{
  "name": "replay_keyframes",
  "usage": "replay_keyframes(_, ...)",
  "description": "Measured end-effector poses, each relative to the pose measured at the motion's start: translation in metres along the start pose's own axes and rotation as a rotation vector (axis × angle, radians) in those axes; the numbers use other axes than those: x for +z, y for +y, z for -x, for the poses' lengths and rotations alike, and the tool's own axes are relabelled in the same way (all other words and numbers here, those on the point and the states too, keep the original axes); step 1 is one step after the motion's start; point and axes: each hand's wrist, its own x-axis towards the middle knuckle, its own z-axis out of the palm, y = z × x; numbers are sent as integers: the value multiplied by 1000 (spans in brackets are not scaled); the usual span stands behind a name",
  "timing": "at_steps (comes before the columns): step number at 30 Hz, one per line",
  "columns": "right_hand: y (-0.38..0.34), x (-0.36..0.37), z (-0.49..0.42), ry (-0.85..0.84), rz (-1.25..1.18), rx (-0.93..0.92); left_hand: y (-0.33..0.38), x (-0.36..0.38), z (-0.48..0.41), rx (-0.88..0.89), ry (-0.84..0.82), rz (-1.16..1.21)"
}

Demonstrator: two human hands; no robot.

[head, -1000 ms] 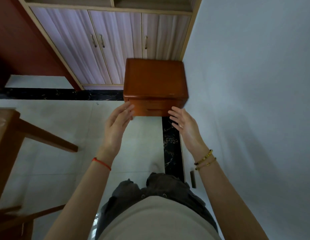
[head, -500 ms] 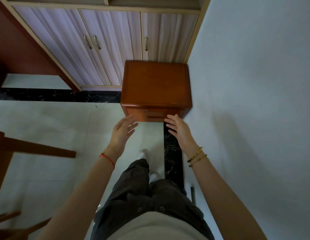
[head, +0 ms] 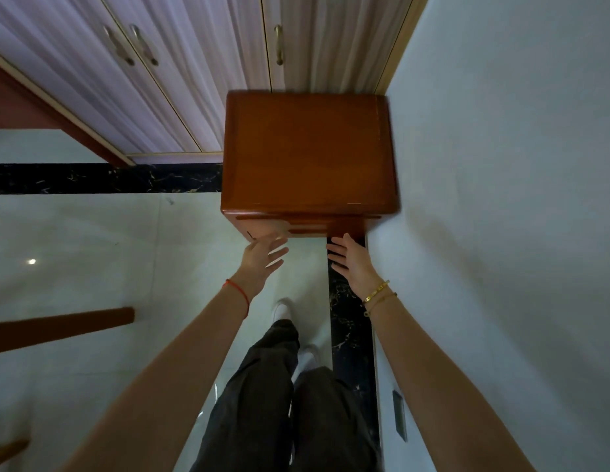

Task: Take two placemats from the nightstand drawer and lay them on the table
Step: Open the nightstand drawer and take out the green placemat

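Head view: my left hand [head: 262, 258] was stretched out, fingers spread, palm empty, grasping nothing. My right hand [head: 349, 258] was the same: fingers loose and apart, nothing held. The nightstand [head: 308, 155] stood just ahead of both hands, its top seen from above, backed against the cupboard doors [head: 181, 69] and beside the wall [head: 501, 165] off my right hand. The drawer front [head: 296, 228] was shut, a narrow strip under the top's front edge, directly past my fingertips. Left fingertips overlapped the lower left corner of that front; could not tell whether they touched it. Right fingertips sat just short of the front, near its right end, apart from it. No placemats visible; the drawer hid whatever was inside. Red string [head: 238, 291] on my left wrist, gold bracelets [head: 378, 294] on my right. Below the hands, dark trousers [head: 262, 386] and a white shoe [head: 281, 310] on the pale tile floor [head: 92, 250]. A wooden leg [head: 61, 323] lay well off left of my left arm.
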Motion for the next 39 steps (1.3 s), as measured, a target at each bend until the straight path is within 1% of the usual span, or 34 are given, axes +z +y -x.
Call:
replay_keyframes(7, 11, 13, -102, 25, -89, 117, -21, 7, -98, -131, 47, 72)
replay_keyframes(14, 28, 20, -189, 74, -244, 180, -40, 19, -179, -161, 71, 96)
replay_keyframes(17, 31, 20, -204, 85, -315, 195, -43, 26, -193, -176, 81, 91)
replay_keyframes(24, 29, 21, -233, 101, -398, 173, -43, 36, -211, -218, 79, 89)
replay_keyframes(32, 35, 19, -254, 111, -485, 187, -42, 34, -232, -210, 75, 140)
replay_keyframes(39, 41, 16, -273, 131, -480, 187, -53, 28, -257, -235, 70, 197)
